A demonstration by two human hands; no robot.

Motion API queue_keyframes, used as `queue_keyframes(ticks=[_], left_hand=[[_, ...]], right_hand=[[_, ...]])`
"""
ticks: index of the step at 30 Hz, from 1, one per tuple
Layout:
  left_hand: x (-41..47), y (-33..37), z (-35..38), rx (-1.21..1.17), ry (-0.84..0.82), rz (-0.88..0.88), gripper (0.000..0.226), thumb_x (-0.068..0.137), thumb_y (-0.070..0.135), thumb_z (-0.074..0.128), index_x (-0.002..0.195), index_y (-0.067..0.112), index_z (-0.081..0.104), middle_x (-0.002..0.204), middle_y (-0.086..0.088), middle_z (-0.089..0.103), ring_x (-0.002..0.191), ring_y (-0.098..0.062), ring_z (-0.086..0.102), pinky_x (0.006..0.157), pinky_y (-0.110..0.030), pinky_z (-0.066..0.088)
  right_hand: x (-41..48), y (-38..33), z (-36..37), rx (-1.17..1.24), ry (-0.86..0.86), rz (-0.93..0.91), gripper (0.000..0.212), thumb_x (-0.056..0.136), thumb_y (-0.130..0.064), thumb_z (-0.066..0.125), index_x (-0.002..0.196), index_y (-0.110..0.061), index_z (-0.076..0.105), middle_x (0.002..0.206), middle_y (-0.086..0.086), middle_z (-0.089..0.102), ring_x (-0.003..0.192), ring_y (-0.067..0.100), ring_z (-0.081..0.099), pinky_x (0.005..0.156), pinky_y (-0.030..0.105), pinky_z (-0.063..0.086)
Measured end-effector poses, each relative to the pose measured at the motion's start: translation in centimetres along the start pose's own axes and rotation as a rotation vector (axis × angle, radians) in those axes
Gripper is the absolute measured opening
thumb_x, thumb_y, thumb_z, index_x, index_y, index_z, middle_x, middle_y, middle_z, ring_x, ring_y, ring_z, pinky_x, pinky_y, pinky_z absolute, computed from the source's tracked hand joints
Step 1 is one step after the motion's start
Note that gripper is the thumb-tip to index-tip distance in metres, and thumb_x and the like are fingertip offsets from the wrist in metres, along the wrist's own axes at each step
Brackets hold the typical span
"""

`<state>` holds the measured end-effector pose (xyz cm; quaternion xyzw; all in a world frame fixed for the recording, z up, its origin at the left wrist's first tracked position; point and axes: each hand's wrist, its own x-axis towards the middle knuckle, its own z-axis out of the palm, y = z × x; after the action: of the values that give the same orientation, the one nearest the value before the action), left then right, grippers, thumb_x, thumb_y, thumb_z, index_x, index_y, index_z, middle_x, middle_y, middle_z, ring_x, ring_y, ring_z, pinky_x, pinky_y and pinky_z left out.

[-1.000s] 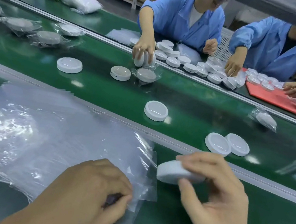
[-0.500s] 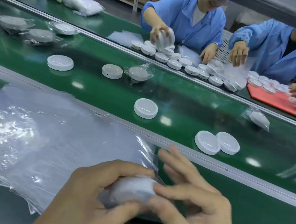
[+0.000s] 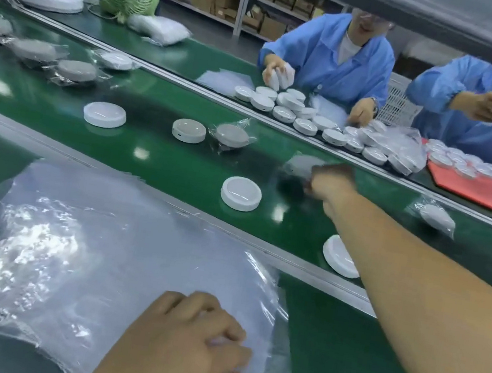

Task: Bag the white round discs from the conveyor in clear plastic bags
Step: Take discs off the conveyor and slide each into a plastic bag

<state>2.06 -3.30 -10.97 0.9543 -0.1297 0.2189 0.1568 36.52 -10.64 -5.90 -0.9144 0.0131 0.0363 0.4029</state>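
My right hand (image 3: 329,183) reaches out over the green conveyor (image 3: 178,163), blurred, with fingers curled. A white disc in a clear bag (image 3: 302,164) sits against its far side, raised above its shadow on the belt. My left hand (image 3: 182,346) rests on the pile of clear bags (image 3: 84,258) near me, fingertips pinching the top bag near its right edge. Bare white discs lie on the belt: one (image 3: 241,193) in the middle, one (image 3: 340,259) half hidden under my forearm, and two more (image 3: 104,114) (image 3: 189,130) further left.
Bagged discs (image 3: 232,135) (image 3: 436,216) lie on the belt, with more at far left. A metal rail (image 3: 291,260) divides my bench from the belt. Across it, two people in blue coats handle discs (image 3: 306,117) and a red mat (image 3: 477,192). Fans stand at back left.
The disc went into a bag between both hands. My right arm then stretched out over the belt with the bagged disc, and my left hand dropped back onto the bag pile.
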Motion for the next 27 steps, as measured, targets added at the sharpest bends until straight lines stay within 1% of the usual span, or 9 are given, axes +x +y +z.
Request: queue_keyframes(ticks=[3,7,10,14,16,18,21,24,27], left_hand=[[-0.1,0.3,0.5,-0.047,-0.072,0.018,0.022,0.078,0.056,0.052,0.077,0.049,0.073,0.075,0.024,0.060,0.078,-0.006,0.065,0.073,-0.021,0.044],[-0.2,0.2,0.4,-0.039,-0.032,0.049,0.025,0.083,0.053,0.050,0.079,0.050,0.074,0.068,0.021,0.057,0.074,-0.004,0.064,0.066,-0.016,0.048],[-0.1,0.3,0.1,-0.115,0.008,0.029,0.025,0.082,0.053,0.052,0.073,0.050,0.075,0.071,0.027,0.062,0.074,-0.002,0.064,0.069,-0.014,0.046],[-0.6,0.6,0.0,-0.072,-0.013,0.023,0.016,0.079,0.050,0.061,0.074,0.045,0.076,0.084,0.032,0.066,0.081,-0.004,0.065,0.076,-0.023,0.040],[-0.8,0.8,-0.3,-0.114,-0.024,-0.002,0.014,0.082,0.050,0.063,0.076,0.044,0.075,0.086,0.034,0.066,0.084,-0.004,0.061,0.076,-0.026,0.041],[-0.9,1.1,-0.7,-0.168,-0.049,-0.042,0.018,0.087,0.054,0.059,0.081,0.046,0.074,0.085,0.034,0.065,0.084,-0.001,0.057,0.073,-0.025,0.045],[-0.6,1.3,-0.7,-0.114,-0.097,-0.051,0.028,0.091,0.057,0.047,0.089,0.051,0.074,0.071,0.027,0.062,0.077,-0.003,0.058,0.061,-0.023,0.050],[-0.3,1.6,-0.7,-0.084,-0.123,-0.022,0.027,0.083,0.054,0.049,0.078,0.051,0.075,0.066,0.024,0.056,0.070,-0.006,0.059,0.054,-0.023,0.051],[-0.5,1.9,-1.2,-0.076,-0.147,-0.044,0.023,0.077,0.051,0.052,0.068,0.049,0.073,0.062,0.023,0.053,0.067,-0.004,0.058,0.051,-0.025,0.051]], right_hand=[[-1.0,-1.9,3.4,-0.300,-0.129,-0.197,0.041,0.104,-0.029,0.044,0.135,-0.006,0.059,0.123,0.018,0.066,0.113,0.036,0.065,0.088,0.039,0.055],[-7.5,-2.6,8.3,-0.686,-0.318,-0.649,0.074,0.087,-0.079,0.031,0.146,-0.038,0.048,0.149,0.002,0.053,0.138,0.034,0.045,0.107,0.050,0.039],[-9.3,-1.4,8.5,-0.741,-0.205,-0.826,0.056,0.094,-0.068,0.046,0.133,-0.028,0.052,0.124,0.006,0.052,0.112,0.031,0.055,0.087,0.042,0.046],[-10.6,-0.7,4.5,-0.169,-0.229,-0.513,0.044,0.093,-0.064,0.050,0.108,-0.024,0.062,0.109,0.002,0.057,0.095,0.027,0.059,0.074,0.035,0.045],[-12.8,0.5,1.2,0.248,-0.324,-0.233,0.053,0.085,-0.064,0.043,0.104,-0.023,0.069,0.107,0.001,0.065,0.098,0.029,0.061,0.071,0.034,0.049],[-15.4,3.5,-2.1,0.486,-0.456,-0.125,0.053,0.079,-0.056,0.041,0.102,-0.022,0.075,0.098,0.000,0.065,0.081,0.023,0.058,0.056,0.027,0.045],[-19.3,9.0,-6.1,0.516,-0.505,-0.229,0.040,0.085,-0.041,0.043,0.099,-0.024,0.077,0.086,-0.012,0.064,0.071,0.011,0.054,0.062,0.027,0.037],[-22.1,13.3,-7.7,0.489,-0.516,-0.244,0.042,0.080,-0.041,0.044,0.104,-0.026,0.076,0.085,-0.010,0.064,0.078,0.016,0.054,0.075,0.037,0.037],[-23.9,15.1,-8.4,0.446,-0.488,-0.274,0.047,0.076,-0.038,0.044,0.112,-0.033,0.073,0.080,-0.014,0.060,0.076,0.014,0.052,0.073,0.033,0.038]])
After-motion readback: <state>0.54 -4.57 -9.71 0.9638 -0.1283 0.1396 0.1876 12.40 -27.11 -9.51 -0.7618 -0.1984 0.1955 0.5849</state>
